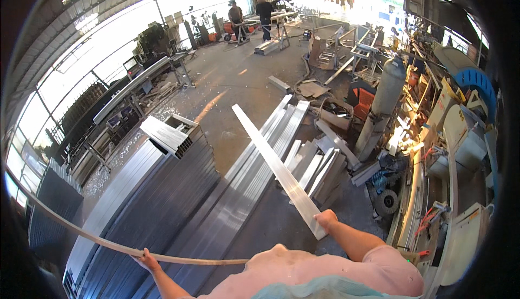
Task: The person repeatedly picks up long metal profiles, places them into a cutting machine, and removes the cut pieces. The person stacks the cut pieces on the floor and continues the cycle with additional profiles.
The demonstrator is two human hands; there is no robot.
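Note:
My right hand [326, 221] grips the near end of a long, flat silver metal bar [277, 168]. That bar points forward and left over the floor. To the left, my left hand [145, 260] has its fingers round a long, narrow, tan-grey bar [89, 235]. This second bar runs from in front of my body toward the far left edge and looks bent by the lens. Beneath and between my hands lie long metal profiles [246, 182] on the floor. A tall stack of metal profiles [157, 188] stands beside my left arm.
Short metal offcuts [314, 163] lie right of the floor profiles. A grey gas cylinder [387, 96] stands by a cluttered right wall with a small wheel [387, 202]. A long rack [132, 90] is at left. Two people [264, 14] stand near trestles at the back.

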